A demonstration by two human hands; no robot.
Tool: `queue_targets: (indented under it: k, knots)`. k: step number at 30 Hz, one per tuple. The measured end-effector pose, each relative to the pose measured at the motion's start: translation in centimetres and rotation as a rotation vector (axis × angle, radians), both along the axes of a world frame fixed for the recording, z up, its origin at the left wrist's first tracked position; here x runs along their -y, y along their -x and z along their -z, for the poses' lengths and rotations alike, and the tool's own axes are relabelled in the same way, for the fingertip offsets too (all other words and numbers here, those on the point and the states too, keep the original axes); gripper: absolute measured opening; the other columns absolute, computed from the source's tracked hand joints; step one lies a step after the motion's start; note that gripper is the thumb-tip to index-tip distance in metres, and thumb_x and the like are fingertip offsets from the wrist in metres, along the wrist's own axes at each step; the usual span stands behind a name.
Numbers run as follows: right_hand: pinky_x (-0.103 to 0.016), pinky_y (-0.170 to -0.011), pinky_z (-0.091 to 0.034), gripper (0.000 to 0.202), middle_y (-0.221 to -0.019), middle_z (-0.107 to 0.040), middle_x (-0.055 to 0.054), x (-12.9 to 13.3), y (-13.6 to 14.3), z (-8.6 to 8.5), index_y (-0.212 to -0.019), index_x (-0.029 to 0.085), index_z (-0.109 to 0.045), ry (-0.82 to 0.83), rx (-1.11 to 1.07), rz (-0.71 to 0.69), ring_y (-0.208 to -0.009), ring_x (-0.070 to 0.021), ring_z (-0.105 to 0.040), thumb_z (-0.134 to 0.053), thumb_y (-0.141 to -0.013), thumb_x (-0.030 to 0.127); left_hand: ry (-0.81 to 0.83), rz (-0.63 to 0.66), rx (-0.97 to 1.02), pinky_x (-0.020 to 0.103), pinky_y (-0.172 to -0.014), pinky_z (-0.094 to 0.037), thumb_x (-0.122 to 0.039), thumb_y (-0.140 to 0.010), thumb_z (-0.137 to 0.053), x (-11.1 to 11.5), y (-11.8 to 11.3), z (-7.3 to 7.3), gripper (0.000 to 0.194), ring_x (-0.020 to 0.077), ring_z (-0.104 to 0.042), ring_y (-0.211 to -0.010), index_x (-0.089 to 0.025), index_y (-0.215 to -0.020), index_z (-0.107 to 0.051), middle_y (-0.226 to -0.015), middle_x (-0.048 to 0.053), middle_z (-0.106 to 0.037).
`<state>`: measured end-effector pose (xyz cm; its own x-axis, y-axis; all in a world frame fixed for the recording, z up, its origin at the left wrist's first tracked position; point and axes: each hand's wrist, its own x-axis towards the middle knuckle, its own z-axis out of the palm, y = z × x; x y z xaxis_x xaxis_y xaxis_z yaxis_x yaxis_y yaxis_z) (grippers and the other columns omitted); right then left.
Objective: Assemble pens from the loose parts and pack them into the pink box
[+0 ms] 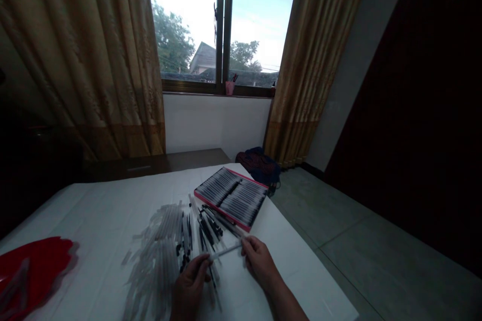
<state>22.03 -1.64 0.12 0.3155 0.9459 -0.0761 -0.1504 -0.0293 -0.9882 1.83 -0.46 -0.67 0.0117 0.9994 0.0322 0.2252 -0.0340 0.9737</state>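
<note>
Between my two hands a thin, pale pen-like stick (227, 251) is held nearly level above the white table. My left hand (193, 281) pinches its left end, and my right hand (256, 258) pinches the right end. Just left of my hands lies a large heap of clear, whitish tubes (161, 256). Black and grey pen parts (207, 228) are scattered beyond my fingers. Behind them sits a red-edged tray (259, 184) filled with two rows of clear pens with dark parts. Motion blur hides the fine detail of the stick.
A red plastic bag or sheet (41, 271) with clear pieces on it lies at the left of the white table (109, 205). Past the table's far right corner a dark patterned bundle (259, 163) rests. A pink cup (229, 87) stands on the windowsill.
</note>
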Motion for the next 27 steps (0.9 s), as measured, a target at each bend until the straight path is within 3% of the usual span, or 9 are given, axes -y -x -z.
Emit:
queue_targets:
  k: [4,7,11,17,23,25,27]
  knots:
    - [-0.018,-0.036,-0.023,0.049,-0.066,-0.061,0.001,0.7,-0.6,-0.2,-0.088,0.017,-0.065,-0.006,-0.036,-0.039,-0.038,-0.0044,-0.039,-0.072,-0.06,0.057,-0.01,-0.023,-0.016,0.025,-0.061,-0.054,-0.069,-0.065,-0.057,0.0,-0.2,0.3,0.055,0.0194,-0.07,-0.062,-0.021,-0.088,-0.072,-0.065,0.0,-0.074]
    - [-0.017,-0.036,-0.02,0.046,-0.058,-0.058,0.002,0.8,-1.0,0.2,-0.073,0.015,-0.063,0.016,-0.046,-0.049,-0.038,-0.0041,-0.036,-0.07,-0.063,0.059,-0.014,0.014,-0.048,0.026,-0.061,-0.054,-0.069,-0.064,-0.057,0.0,-0.2,0.4,0.055,0.0208,-0.07,-0.065,-0.022,-0.088,-0.073,-0.062,0.0,-0.073]
    - [-0.018,-0.035,-0.019,0.052,-0.041,-0.044,0.007,0.1,-0.6,0.7,-0.056,0.016,-0.053,0.04,-0.04,-0.028,-0.034,-0.0036,-0.031,-0.062,-0.068,0.066,-0.034,-0.038,-0.036,0.024,-0.06,-0.054,-0.069,-0.067,-0.055,0.2,-0.3,0.3,0.055,0.0192,-0.07,-0.062,-0.022,-0.088,-0.073,-0.061,0.0,-0.073]
    - [-0.016,-0.038,-0.023,0.053,-0.066,-0.062,0.001,0.8,-1.1,-0.2,-0.088,0.016,-0.065,0.055,-0.134,-0.115,-0.041,-0.0042,-0.04,-0.076,-0.058,0.058,-0.016,-0.017,-0.045,0.022,-0.057,-0.054,-0.071,-0.065,-0.055,0.4,-0.2,0.2,0.057,0.0178,-0.068,-0.057,-0.022,-0.088,-0.074,-0.057,0.0,-0.071]
    - [-0.017,-0.034,-0.015,0.052,-0.045,-0.046,0.006,0.2,-0.8,0.0,-0.058,0.017,-0.053,0.119,-0.112,-0.059,-0.035,-0.0028,-0.03,-0.069,-0.062,0.066,-0.004,-0.012,-0.008,0.022,-0.056,-0.053,-0.072,-0.064,-0.057,0.4,-0.4,0.5,0.058,0.0163,-0.066,-0.053,-0.022,-0.086,-0.075,-0.06,0.001,-0.072]
    - [-0.017,-0.034,-0.016,0.054,-0.044,-0.046,0.006,-0.1,-0.6,0.0,-0.06,0.016,-0.054,0.116,-0.1,-0.058,-0.035,-0.0028,-0.031,-0.067,-0.062,0.068,-0.002,-0.019,-0.013,0.022,-0.057,-0.053,-0.071,-0.065,-0.057,0.4,-0.4,0.4,0.057,0.0163,-0.066,-0.054,-0.022,-0.087,-0.075,-0.059,0.001,-0.072]
    - [-0.016,-0.035,-0.018,0.054,-0.052,-0.053,0.005,0.0,-0.6,-0.3,-0.075,0.015,-0.062,0.097,-0.113,-0.09,-0.036,-0.0027,-0.033,-0.07,-0.06,0.066,0.013,0.006,-0.022,0.023,-0.059,-0.053,-0.071,-0.065,-0.057,0.4,-0.3,0.2,0.057,0.0171,-0.067,-0.056,-0.022,-0.088,-0.075,-0.059,0.001,-0.072]
